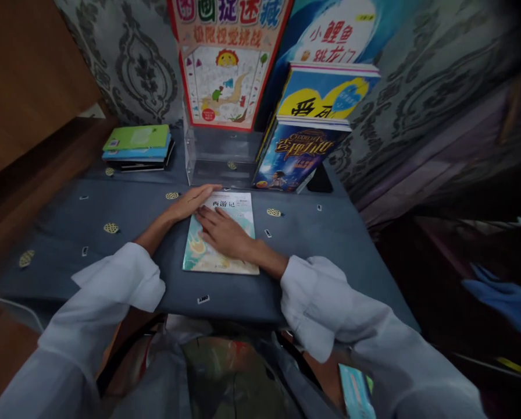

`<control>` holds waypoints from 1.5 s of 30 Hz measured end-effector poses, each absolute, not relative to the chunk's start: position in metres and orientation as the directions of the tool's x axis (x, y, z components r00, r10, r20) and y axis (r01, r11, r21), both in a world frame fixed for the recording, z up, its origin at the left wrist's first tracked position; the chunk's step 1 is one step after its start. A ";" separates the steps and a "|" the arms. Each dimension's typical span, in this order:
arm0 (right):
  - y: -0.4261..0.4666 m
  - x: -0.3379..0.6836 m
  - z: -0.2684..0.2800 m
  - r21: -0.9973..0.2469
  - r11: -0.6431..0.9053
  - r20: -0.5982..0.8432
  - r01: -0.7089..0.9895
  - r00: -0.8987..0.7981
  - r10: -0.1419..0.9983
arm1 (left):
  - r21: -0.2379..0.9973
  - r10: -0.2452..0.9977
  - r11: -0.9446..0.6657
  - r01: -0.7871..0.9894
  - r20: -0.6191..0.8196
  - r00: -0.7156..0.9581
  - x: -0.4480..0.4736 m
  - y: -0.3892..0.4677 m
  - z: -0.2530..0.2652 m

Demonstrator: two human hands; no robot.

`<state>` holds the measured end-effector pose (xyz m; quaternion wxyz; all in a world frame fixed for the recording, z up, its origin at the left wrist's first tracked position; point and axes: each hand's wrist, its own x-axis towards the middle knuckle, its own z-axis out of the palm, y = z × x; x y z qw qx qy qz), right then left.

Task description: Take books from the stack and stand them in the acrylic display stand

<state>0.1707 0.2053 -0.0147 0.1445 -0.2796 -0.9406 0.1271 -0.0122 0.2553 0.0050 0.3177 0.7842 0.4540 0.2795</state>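
Note:
A thin paperback book with a pale green and cream cover lies flat and closed on the grey tablecloth in front of me. My right hand rests palm down across the middle of its cover, fingers stretched toward the upper left. Along the book's upper left edge lies my left hand, its fingers extended and touching the top corner. The fingertips of both hands come close together there. Neither hand grips anything that I can see.
Behind the book stands a clear acrylic rack with a tall orange picture book and, at right, upright books including a dark blue one. A small book stack lies back left. Patterned grey cloth hangs behind the table.

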 end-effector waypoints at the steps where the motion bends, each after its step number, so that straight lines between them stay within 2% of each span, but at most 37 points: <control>1: 0.193 0.163 -0.015 -0.306 0.833 0.190 0.462 -0.827 0.529 | 0.754 0.888 -0.388 0.531 0.150 0.436 -0.012 0.255 0.004; 5: 0.152 0.151 -0.015 -0.279 0.876 0.174 0.394 -0.876 0.449 | 0.731 0.873 -0.423 0.536 0.170 0.457 -0.011 0.254 -0.002; 14: 0.137 0.176 -0.008 -0.300 0.841 0.170 0.451 -0.842 0.512 | 0.438 0.794 -0.597 0.672 0.203 0.573 0.000 0.244 -0.018; 18: 0.135 0.216 -0.015 -0.359 0.775 0.223 0.520 -0.758 0.613 | 0.414 0.796 -0.597 0.687 0.198 0.572 -0.001 0.244 -0.019; 21: 0.135 0.243 -0.023 -0.371 0.713 0.201 0.594 -0.698 0.687 | 0.407 0.797 -0.597 0.692 0.199 0.570 -0.002 0.244 -0.018; 27: 0.135 0.255 -0.026 -0.362 0.690 0.146 0.627 -0.693 0.706 | 0.395 0.795 -0.603 0.693 0.218 0.567 0.001 0.242 -0.017; 32: 0.131 0.252 -0.026 -0.336 0.623 0.176 0.706 -0.603 0.778 | 0.350 0.844 -0.534 0.770 0.278 0.459 0.001 0.235 -0.015; 37: 0.122 0.254 -0.031 -0.311 0.608 0.228 0.730 -0.564 0.794 | 0.119 0.904 -0.309 0.944 0.346 0.252 0.006 0.224 -0.007; 40: 0.112 0.252 -0.030 -0.289 0.596 0.244 0.749 -0.545 0.802 | 0.017 0.915 -0.271 0.962 0.316 0.253 0.011 0.221 -0.002; 45: 0.080 0.231 -0.011 -0.281 0.584 0.196 0.761 -0.550 0.812 | 0.023 0.888 -0.400 0.916 0.258 0.382 0.011 0.232 0.003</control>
